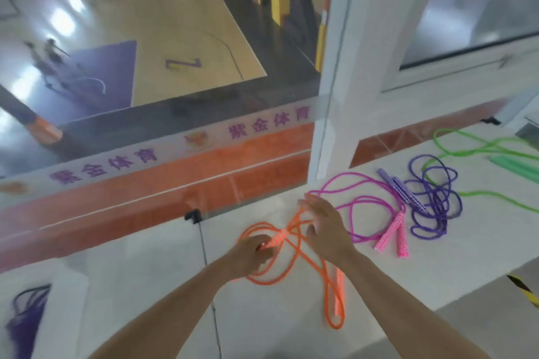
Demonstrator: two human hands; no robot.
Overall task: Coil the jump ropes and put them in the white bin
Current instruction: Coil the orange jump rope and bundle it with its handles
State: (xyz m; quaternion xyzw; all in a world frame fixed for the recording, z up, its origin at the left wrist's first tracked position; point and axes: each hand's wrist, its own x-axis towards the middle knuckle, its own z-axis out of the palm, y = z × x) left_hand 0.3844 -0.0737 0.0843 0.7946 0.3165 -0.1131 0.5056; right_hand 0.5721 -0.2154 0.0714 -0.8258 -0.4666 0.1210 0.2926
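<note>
An orange jump rope (294,259) lies in loose loops on the white ledge (437,277). My left hand (250,253) grips one orange handle at its lower end. My right hand (323,224) hovers over the rope with fingers spread and straight, its fingertips at a raised strand. The second orange handle (339,291) lies flat near the front edge. To the right lie a pink rope (364,207) with two pink handles, a purple rope (431,198) and a green rope (481,148). A white bin (58,315) at the lower left holds something purple.
A glass pane with an orange band and purple lettering (175,160) runs along the ledge's far edge, and a white window post (344,67) stands behind the ropes. A black and yellow striped strip (525,291) marks the right front corner.
</note>
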